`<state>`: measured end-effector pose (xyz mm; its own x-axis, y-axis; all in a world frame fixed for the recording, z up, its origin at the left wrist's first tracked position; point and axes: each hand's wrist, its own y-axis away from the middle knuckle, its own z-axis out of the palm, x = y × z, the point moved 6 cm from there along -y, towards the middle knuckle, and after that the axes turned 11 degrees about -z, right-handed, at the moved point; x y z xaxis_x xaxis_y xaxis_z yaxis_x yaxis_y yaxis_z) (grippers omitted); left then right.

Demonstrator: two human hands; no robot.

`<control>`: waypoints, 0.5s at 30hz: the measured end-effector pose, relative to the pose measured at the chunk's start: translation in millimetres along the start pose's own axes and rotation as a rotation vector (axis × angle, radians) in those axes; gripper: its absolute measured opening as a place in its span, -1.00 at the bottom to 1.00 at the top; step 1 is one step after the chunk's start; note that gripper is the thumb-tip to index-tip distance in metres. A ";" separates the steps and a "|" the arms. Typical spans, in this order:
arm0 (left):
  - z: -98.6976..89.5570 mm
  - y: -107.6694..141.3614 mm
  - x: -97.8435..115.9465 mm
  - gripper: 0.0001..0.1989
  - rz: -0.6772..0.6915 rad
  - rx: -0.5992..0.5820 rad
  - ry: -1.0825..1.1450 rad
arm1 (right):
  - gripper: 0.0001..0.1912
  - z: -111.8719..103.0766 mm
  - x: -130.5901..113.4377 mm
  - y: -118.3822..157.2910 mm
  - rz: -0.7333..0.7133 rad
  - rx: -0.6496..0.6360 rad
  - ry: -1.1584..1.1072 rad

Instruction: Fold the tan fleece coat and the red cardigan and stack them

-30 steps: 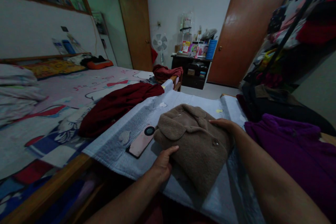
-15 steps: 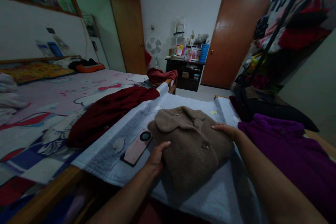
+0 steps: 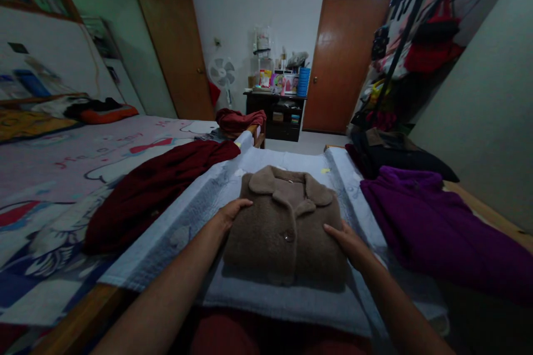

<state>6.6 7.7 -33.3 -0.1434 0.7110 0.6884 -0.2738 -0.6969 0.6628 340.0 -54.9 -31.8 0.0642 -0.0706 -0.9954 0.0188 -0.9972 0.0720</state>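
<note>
A folded brown fuzzy coat (image 3: 266, 238) lies in front of me, collar pointing away, with one large button near its middle. My left hand (image 3: 235, 213) grips its left edge, thumb on top and the other fingers hidden by the side. On the opposite edge, my right hand (image 3: 343, 238) holds it the same way, thumb resting on the cloth. Beneath the coat is a pale blue cloth (image 3: 287, 302) spread over a surface with raised sides.
To the left, a dark red garment (image 3: 166, 191) lies at the edge of a bed with a patterned sheet (image 3: 104, 144). A purple garment (image 3: 437, 227) and dark folded clothes (image 3: 400, 150) are on the right. Farther back stand a black shelf (image 3: 272, 116) and a white fan (image 3: 222, 73).
The coat has turned so its collar faces straight away from me, and both hands moved with it. The pink phone seen earlier beside the coat no longer shows. My view has shifted right.
</note>
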 end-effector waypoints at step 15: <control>-1.6 -11.7 -2.0 -0.32 0.047 -0.104 -0.057 | -0.44 5.4 18.6 0.8 0.320 -0.053 -0.205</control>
<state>8.5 14.6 -42.9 -0.1051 0.6696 0.7353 -0.3656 -0.7136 0.5976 335.8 -57.2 -50.6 -0.1258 -0.3868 -0.9136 0.0821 -0.9218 0.3790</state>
